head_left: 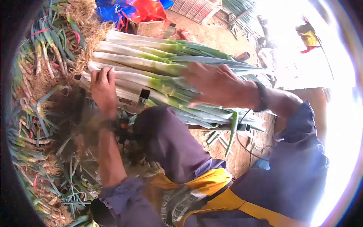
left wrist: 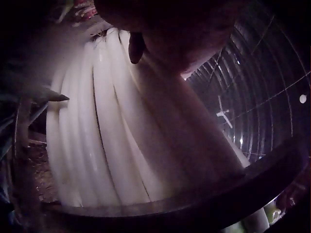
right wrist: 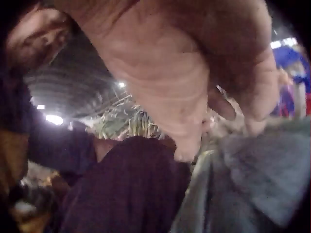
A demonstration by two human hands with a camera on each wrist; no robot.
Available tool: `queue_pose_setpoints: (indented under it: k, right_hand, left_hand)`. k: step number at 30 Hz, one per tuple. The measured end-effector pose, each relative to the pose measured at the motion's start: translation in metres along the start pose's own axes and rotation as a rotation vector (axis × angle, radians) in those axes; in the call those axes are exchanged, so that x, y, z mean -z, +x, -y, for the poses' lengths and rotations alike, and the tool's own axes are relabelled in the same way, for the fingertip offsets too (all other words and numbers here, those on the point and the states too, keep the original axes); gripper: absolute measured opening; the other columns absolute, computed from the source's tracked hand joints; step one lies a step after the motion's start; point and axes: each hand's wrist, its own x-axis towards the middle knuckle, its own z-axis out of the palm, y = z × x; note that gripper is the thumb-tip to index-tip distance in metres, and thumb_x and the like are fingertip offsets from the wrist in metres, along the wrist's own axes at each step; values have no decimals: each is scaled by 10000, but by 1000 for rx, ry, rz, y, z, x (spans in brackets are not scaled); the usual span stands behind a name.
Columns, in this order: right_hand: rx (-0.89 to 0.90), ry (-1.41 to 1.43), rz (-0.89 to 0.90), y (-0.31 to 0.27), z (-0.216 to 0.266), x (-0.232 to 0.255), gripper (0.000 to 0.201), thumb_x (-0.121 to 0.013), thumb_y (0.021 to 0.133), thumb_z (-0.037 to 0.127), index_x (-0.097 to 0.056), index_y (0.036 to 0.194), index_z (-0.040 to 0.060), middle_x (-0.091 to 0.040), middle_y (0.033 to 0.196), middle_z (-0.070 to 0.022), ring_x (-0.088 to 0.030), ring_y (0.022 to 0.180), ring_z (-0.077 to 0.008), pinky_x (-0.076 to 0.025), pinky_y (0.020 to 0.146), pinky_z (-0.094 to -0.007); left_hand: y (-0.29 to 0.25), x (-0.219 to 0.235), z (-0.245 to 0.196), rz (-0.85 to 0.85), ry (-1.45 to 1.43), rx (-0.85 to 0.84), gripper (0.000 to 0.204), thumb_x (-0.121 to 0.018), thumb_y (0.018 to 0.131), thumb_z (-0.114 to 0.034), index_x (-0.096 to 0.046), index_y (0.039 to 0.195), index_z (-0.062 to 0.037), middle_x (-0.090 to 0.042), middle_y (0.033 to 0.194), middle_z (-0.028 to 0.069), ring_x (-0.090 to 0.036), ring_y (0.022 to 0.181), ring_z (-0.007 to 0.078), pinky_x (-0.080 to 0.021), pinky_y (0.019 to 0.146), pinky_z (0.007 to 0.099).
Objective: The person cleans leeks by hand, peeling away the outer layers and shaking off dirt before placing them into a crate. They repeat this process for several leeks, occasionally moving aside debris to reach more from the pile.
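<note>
Long leeks [head_left: 130,60] lie side by side in a row, white ends at the left and green leaves at the right in the head view. At the white ends is my left hand [head_left: 104,89], its bent fingers gripping a leek; in the left wrist view a fingertip shows over the white stalks [left wrist: 104,97]. My right hand [head_left: 219,85], blurred, is over the green leaves [head_left: 189,85] with thumb and fingers apart. The right wrist view shows its thumb and fingers just above the broad leaves [right wrist: 262,179]; whether they touch is unclear.
Bundled leeks with pink ties [head_left: 45,36] cover the ground at the left. A metal bracket [head_left: 144,94] stands at the row's near side. Behind lie a red and blue bag [head_left: 145,11] and a pink crate [head_left: 194,9]. My knee [head_left: 162,128] is close below the row.
</note>
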Motion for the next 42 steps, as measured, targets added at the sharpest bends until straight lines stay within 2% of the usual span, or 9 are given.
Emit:
queue_pose_setpoints:
  k: [10, 14, 15, 20, 24, 25, 26, 35, 42]
  right_hand:
    - [-521, -265, 242, -138, -14, 18, 772, -705, 892, 324, -345, 1552, 148, -650, 1139, -138, -711, 800, -328, -544, 696, -482]
    - [-450, -180, 9, -148, -27, 13, 486, -727, 857, 261, -601, 1299, 101, -703, 976, -87, -708, 860, -268, -561, 714, -392]
    - [-463, -190, -77, -145, -21, 8, 162, -622, 902, 195, -632, 1033, 100, -661, 871, -106, -696, 830, -327, -536, 731, -473]
    - [-304, 100, 434, -152, -24, -8, 174, -598, 959, 238, -654, 990, 76, -674, 973, -132, -671, 953, -307, -534, 785, -432]
    - [-124, -75, 366, -142, -34, 12, 329, -601, 996, 386, -675, 1044, 69, -683, 982, -120, -659, 977, -313, -511, 879, -453]
    - [-326, -100, 405, -105, 2, 42, 368, -607, 990, 419, -684, 1024, 61, -680, 987, -131, -656, 996, -310, -509, 885, -450]
    - [-154, -21, 132, -97, -10, 26, 393, -601, 988, 444, -689, 995, 61, -686, 983, -123, -675, 924, -320, -533, 806, -457]
    - [193, -189, -412, 18, 41, 98, 329, -652, 975, 337, -614, 815, 52, -564, 703, -82, -642, 621, -298, -528, 530, -416]
    - [563, 40, -209, 74, -10, -34, 218, -687, 953, 256, -553, 956, 85, -532, 856, -83, -608, 635, -268, -508, 517, -418]
  left_hand:
    - [1, -6, 14, 79, 123, 29, 209, -591, 1010, -326, -643, 1135, -167, -572, 1091, 109, -629, 1005, 359, -536, 808, 498]
    - [3, -4, 15, 109, 110, 44, 239, -588, 1011, -338, -634, 1170, -165, -572, 1118, 117, -627, 1018, 362, -538, 821, 499]
    - [3, -3, 15, 113, 109, 53, 237, -589, 1011, -331, -633, 1172, -164, -574, 1118, 120, -627, 1021, 362, -538, 822, 498]
    - [3, -1, 14, 100, 76, 45, 225, -590, 1011, -301, -636, 1160, -137, -583, 1096, 127, -630, 1022, 351, -545, 828, 486]
    - [3, 4, 10, 61, 70, -3, 203, -621, 994, -288, -647, 1095, -114, -601, 1052, 115, -638, 981, 326, -550, 831, 435]
    - [2, 5, 10, 46, 72, -1, 193, -625, 991, -281, -647, 1092, -118, -600, 1050, 117, -638, 980, 329, -549, 827, 436]
    - [2, 4, 8, 33, 70, -3, 183, -630, 988, -273, -648, 1088, -122, -599, 1048, 118, -637, 980, 332, -549, 824, 437]
    - [5, 6, 3, 32, 57, 35, 143, -666, 958, -258, -645, 1038, -141, -577, 995, 105, -636, 955, 325, -546, 800, 447]
    - [9, 9, 5, 44, -2, 57, 135, -672, 967, -244, -664, 1057, -144, -604, 995, 111, -651, 907, 345, -543, 748, 452]
